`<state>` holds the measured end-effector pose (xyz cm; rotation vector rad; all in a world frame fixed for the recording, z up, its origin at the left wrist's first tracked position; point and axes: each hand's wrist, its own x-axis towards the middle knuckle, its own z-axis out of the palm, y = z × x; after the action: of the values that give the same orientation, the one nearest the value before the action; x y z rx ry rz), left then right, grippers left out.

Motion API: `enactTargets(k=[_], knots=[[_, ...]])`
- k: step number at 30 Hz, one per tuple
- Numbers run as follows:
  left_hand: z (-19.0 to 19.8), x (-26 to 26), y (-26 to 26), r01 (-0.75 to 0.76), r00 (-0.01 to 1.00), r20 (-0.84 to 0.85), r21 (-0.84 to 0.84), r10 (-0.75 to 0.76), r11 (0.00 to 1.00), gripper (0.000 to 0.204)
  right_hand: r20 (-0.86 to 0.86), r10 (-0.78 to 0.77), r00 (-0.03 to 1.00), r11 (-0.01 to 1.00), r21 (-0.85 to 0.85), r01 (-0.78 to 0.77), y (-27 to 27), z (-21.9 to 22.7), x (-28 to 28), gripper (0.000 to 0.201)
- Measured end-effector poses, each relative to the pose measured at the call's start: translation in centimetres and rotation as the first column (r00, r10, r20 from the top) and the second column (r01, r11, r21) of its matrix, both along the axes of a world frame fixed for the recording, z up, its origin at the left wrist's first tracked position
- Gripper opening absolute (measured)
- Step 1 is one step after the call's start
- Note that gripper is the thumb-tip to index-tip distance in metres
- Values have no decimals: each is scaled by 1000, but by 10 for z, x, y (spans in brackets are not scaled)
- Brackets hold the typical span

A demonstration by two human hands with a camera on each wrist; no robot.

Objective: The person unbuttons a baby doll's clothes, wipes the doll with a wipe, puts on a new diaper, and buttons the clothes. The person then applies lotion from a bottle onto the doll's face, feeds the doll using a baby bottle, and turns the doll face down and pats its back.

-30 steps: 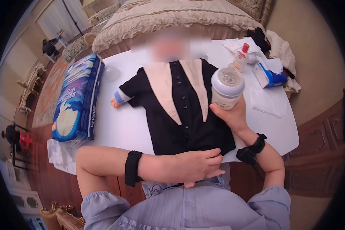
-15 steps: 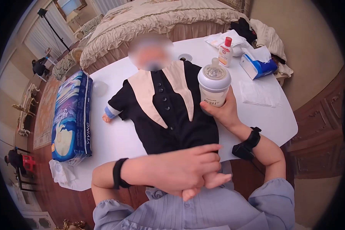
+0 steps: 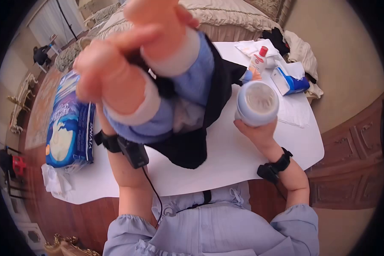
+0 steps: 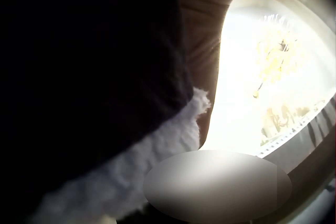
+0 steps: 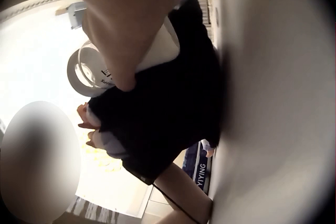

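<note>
A baby doll in a black outfit [image 3: 226, 91] has its legs raised toward the head camera. Pale blue trouser legs [image 3: 196, 72] with white fluffy cuffs [image 3: 136, 102] cover them. My left hand [image 3: 134, 39] grips the doll's ankles high above the table, a finger lying across between the bare feet [image 3: 158, 47]. Dark cloth [image 4: 105, 61] and a fluffy cuff [image 4: 157, 140] fill much of the left wrist view. My right hand [image 3: 260, 133] holds a feeding bottle [image 3: 258, 102] upright beside the doll, its top toward the head camera. The doll's face is hidden behind its raised legs.
On the white table [image 3: 226, 162], a blue diaper pack [image 3: 70, 128] stands at left, with crumpled plastic [image 3: 57, 181] near it. A red-capped bottle [image 3: 258, 59], a tissue pack [image 3: 290, 79] and flat white sheets [image 3: 294, 111] lie at right. A bed [image 3: 230, 21] stands behind.
My left hand has moved from the table's front edge upward, lifting the doll's legs off the table. The right hand still holds the feeding bottle, which now shows more of its top.
</note>
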<state>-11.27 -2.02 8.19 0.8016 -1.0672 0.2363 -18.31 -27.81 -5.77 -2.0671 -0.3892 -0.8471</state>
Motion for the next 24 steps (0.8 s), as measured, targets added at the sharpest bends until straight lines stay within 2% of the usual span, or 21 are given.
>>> enactTargets(k=[1,3,4,5,7,9,10,11,12,13,15,17,20,21,23,24], knots=[[-5,7,8,-14,1000,-6,-12,14,1000,55,36,27,999,999,-27,-26,1,5,-6,83],[-19,25,24,-235,971,-15,126,239,964,56,17,12,1000,994,-108,-10,5,11,-20,84],[7,-7,-29,-644,725,56,-297,686,705,28,5,11,1000,990,-144,-10,5,8,-26,85],[4,-13,-26,-651,720,48,-300,693,697,28,-6,7,1000,984,-178,-8,5,6,-30,85],[-2,-23,-23,-531,808,160,-216,566,819,26,-24,2,1000,973,-231,-7,7,7,-32,85],[-6,-31,-23,-388,878,259,-109,403,915,24,-87,36,996,997,-59,-41,8,4,-32,80],[-8,-34,-24,-312,901,303,-50,312,949,23,-88,32,996,997,-61,-38,8,3,-31,80],[-8,-36,-24,-235,915,341,13,216,972,22,-158,67,985,987,153,-42,8,1,-30,71],[-8,-38,-23,-160,919,376,78,119,984,21,-216,116,970,933,359,-31,8,1,-27,63],[-8,-40,-23,-89,914,406,144,23,986,20,-212,117,970,934,356,-35,6,2,-24,63],[-9,-44,-20,39,882,440,285,-167,958,18,-148,3,989,944,326,46,0,5,-15,63],[-11,-49,-17,153,826,440,426,-352,892,16,-146,3,989,933,356,50,-3,6,-9,61],[-15,-60,-14,295,694,379,626,-612,722,14,-140,-2,990,910,411,60,-3,7,-3,56],[-19,-67,-12,292,695,380,627,-611,722,14,-138,0,990,910,411,57,-2,8,-3,56],[-32,-84,-5,100,691,346,824,-634,558,21,-144,-2,990,930,364,55,0,10,-4,64],[-39,-92,-3,99,692,345,824,-634,557,21,-144,0,990,930,365,53,1,10,-4,64]])
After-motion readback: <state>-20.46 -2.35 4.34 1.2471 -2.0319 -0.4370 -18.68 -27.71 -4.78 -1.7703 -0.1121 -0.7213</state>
